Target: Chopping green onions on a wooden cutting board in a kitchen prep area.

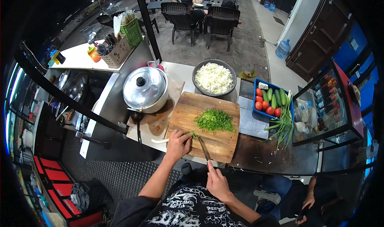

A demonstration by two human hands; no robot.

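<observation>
My left hand presses a bunch of green onion onto the wooden cutting board; its white ends stick out to the left of the hand and its cut green end shows at the right. In my right hand is the handle of a kitchen knife, whose blade tip rests by the cut end. A heap of chopped green onion lies on the board above the knife. Beyond the board stands a dark bowl of shredded cabbage.
A lidded metal pot stands left of the board, a black ladle beside it. At right are a blue basket of tomatoes and cucumbers, loose green onions and a glass display case. A seated person is at lower right.
</observation>
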